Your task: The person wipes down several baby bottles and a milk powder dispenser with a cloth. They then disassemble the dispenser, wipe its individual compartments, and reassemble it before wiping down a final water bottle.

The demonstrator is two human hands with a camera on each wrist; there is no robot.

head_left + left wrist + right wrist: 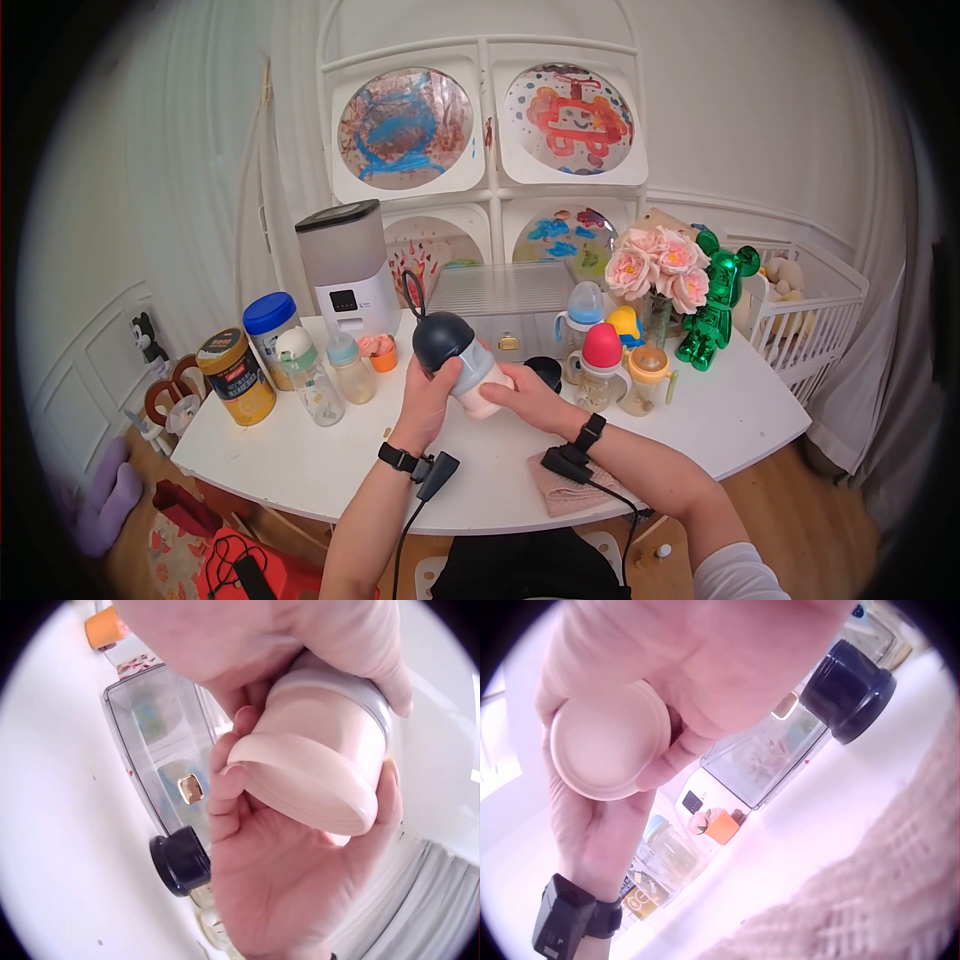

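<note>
A bottle (pixel 468 372) with a navy domed cap, a carrying loop, a translucent middle and a pale pink base is held tilted above the table by both hands. My left hand (pixel 427 392) grips it around the middle, just under the cap. Around the pink base (pixel 304 784) curl the fingers of my right hand (pixel 525 398). The right wrist view shows the round underside (pixel 611 741) of that base facing the camera. Behind the right hand, a dark navy cup-shaped piece (pixel 847 690) stands on the white table (pixel 470 475).
Left on the table are a yellow-lidded tub (pixel 240 385), a blue-lidded jar (pixel 270 330), two bottles and a white dispenser (pixel 350 285). Several baby bottles, one with a red cap (pixel 602 347), stand right, near flowers (pixel 660 265) and a green bear figure (pixel 715 305). A pink cloth (pixel 575 485) lies in front.
</note>
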